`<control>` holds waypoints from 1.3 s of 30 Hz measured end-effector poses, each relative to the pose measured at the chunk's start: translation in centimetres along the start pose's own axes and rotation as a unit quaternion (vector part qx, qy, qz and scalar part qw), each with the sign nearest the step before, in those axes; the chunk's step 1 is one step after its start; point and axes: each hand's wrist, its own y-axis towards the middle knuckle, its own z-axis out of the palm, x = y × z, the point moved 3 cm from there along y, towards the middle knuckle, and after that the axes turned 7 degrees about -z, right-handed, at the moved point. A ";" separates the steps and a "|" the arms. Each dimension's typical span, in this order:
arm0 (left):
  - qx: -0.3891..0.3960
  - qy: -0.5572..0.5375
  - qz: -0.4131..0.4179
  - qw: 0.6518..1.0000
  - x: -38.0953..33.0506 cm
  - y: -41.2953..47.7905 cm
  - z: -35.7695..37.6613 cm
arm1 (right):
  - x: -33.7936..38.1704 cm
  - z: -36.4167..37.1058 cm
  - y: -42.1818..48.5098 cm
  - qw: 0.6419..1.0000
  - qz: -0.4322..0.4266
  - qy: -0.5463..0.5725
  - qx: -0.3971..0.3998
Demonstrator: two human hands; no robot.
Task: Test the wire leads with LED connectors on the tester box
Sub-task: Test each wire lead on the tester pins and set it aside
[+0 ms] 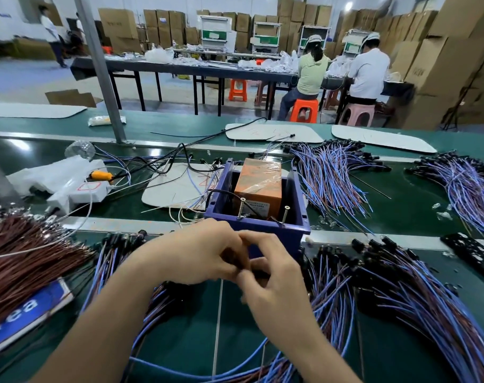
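Centre frame: left hand (202, 252) and right hand (275, 288) meet, both grips curled tight, pinching a small dark wire lead connector (258, 273), blurred. Just behind: square blue plastic tester box (258, 226), orange block (258, 183) inside, on smooth green table (196, 322).

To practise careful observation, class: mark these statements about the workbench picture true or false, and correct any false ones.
1. The left hand and right hand pinch a wire lead in front of the blue box. True.
2. The box holds a green block. False: an orange block sits in it.
3. Two screws stand up at the box's near wall. True.
4. One hand holds a tool. False: the orange-handled tool lies on white packaging, far left.
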 end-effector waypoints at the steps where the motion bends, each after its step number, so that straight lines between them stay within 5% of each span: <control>1: -0.004 -0.004 -0.001 1.000 0.0 0.1 0.1 | -0.3 0.0 0.1 0.999 0.006 -0.025 -0.025; 8: -0.067 -0.157 -0.024 0.985 2.0 0.2 -1.7 | -2.3 -1.3 0.3 0.989 0.092 0.056 -0.103; 15: -0.097 -0.489 -0.098 0.861 0.8 2.6 1.1 | -3.2 -1.4 0.5 0.927 0.136 0.254 -0.240; 24: -0.083 -0.495 -0.126 0.856 0.6 3.1 2.1 | -5.6 -1.8 -0.1 0.865 0.191 0.311 -0.345; 39: -0.128 -0.400 -0.186 0.888 2.4 3.1 1.3 | -6.9 -1.6 -0.8 0.868 0.227 0.262 -0.356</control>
